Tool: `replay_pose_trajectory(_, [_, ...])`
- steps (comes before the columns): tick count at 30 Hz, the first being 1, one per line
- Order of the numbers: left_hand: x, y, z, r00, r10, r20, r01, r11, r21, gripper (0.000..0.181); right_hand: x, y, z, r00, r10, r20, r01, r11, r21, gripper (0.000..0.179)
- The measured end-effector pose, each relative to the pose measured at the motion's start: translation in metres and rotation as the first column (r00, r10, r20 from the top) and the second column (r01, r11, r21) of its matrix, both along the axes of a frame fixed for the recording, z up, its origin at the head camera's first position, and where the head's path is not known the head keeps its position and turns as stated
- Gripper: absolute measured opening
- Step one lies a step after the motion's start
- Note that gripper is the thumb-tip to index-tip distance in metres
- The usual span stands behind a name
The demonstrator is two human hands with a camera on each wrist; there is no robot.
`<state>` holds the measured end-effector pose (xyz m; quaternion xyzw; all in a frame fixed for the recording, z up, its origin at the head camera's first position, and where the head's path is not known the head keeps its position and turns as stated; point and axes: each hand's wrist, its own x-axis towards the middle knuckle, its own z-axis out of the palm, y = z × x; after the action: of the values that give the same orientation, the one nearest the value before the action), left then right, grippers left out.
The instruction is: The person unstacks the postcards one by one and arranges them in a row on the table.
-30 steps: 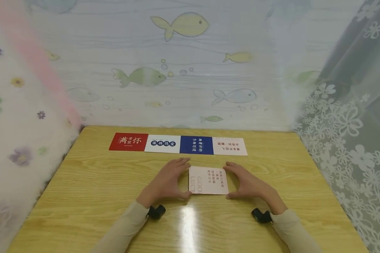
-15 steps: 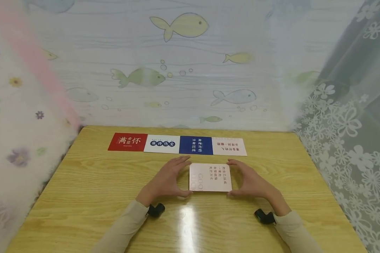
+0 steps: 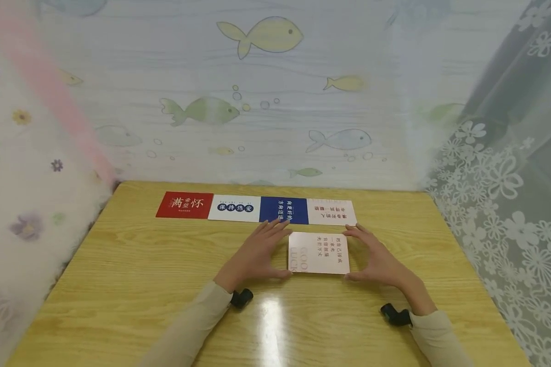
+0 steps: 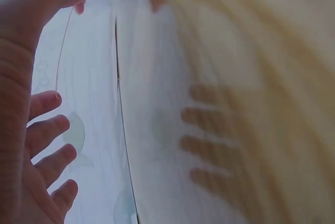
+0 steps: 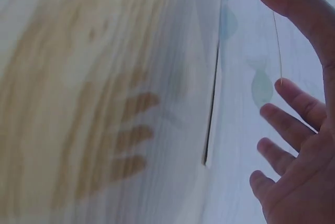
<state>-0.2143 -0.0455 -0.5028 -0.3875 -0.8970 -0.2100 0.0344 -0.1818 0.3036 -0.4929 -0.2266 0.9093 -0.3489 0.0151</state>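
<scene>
A pale pink card (image 3: 319, 253) printed with dark characters and "GOOD LUCK" is held level over the table between both hands. My left hand (image 3: 257, 253) grips its left edge, thumb at the near corner and index finger at the far one. The right hand (image 3: 381, 257) holds the opposite edge the same way. From the left wrist, the card (image 4: 62, 51) appears edge-on as a thin line between thumb and index finger of the left hand (image 4: 31, 130). The right wrist view likewise shows the card (image 5: 278, 43) as a thin line by the right hand (image 5: 298, 145).
Behind the held card lies a row on the wooden table (image 3: 142, 285): a red card (image 3: 184, 205), a white card (image 3: 234, 208), a blue card (image 3: 283, 210) and another pale pink card (image 3: 332, 211). A fish-patterned curtain (image 3: 266, 127) hangs along the table's back edge.
Both hands have carried the pale pink card rightward and slightly away from the body, toward the row. The cards in the row stay put.
</scene>
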Motion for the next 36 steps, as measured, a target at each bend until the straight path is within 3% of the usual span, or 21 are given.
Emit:
replay_pose_trajectory(10, [-0.015,0.04,0.002,0.999,0.018,0.034,-0.015,0.997,-0.08,0.102,-0.013,0.031,-0.005,0.999,-0.041,0.011,0.041,0.998,0.055,0.102])
replay_pose_trajectory(18, [-0.032,0.069,0.002,0.996,0.015,0.083,-0.011,0.999,-0.041,0.102,-0.027,0.056,-0.003,0.996,-0.079,0.049,0.077,0.996,0.054,0.102])
replay_pose_trajectory(26, [-0.039,0.092,-0.005,0.994,0.002,0.106,0.002,0.999,-0.037,0.102,-0.037,0.074,-0.002,0.993,-0.068,0.097,0.062,0.996,0.065,0.1])
replay_pose_trajectory(31, [-0.045,0.108,-0.001,0.995,0.032,0.095,-0.026,0.997,-0.07,0.1,-0.048,0.088,0.002,0.991,-0.067,0.114,0.056,0.994,0.097,0.099])
replay_pose_trajectory(36, [-0.059,0.126,0.002,0.991,0.045,0.129,-0.035,0.996,-0.081,0.097,-0.057,0.101,0.005,0.987,-0.087,0.133,0.073,0.992,0.103,0.1])
